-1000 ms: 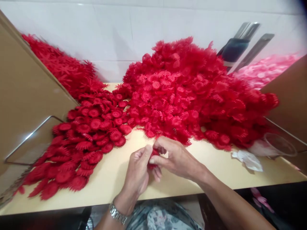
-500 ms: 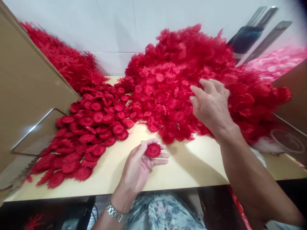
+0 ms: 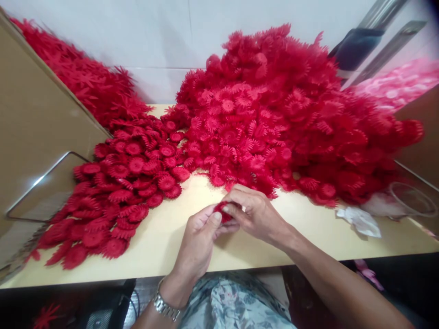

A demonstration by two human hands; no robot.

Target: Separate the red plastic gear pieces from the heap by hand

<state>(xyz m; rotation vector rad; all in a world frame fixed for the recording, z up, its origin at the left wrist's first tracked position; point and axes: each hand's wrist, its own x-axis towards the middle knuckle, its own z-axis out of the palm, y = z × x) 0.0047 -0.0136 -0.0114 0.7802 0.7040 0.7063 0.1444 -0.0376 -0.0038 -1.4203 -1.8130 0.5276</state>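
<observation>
Head view shows the left hand (image 3: 199,235) and right hand (image 3: 258,212) meeting over the near middle of the pale table (image 3: 161,246); between them sits a small red flower piece (image 3: 222,212), partly covered by the fingers; the left thumb and fingers close narrowly around its left side, the right ones pinch it from the right, and whether it is one layer or several cannot be told; to handle it well, the left hand would best serve as a light, steady cradle while the right thumb presses evenly near the centre, since squeezing hard could crease the fringed edge; the large red pile (image 3: 236,132) lies just beyond, the smaller red pile (image 3: 133,167) to the left
</observation>
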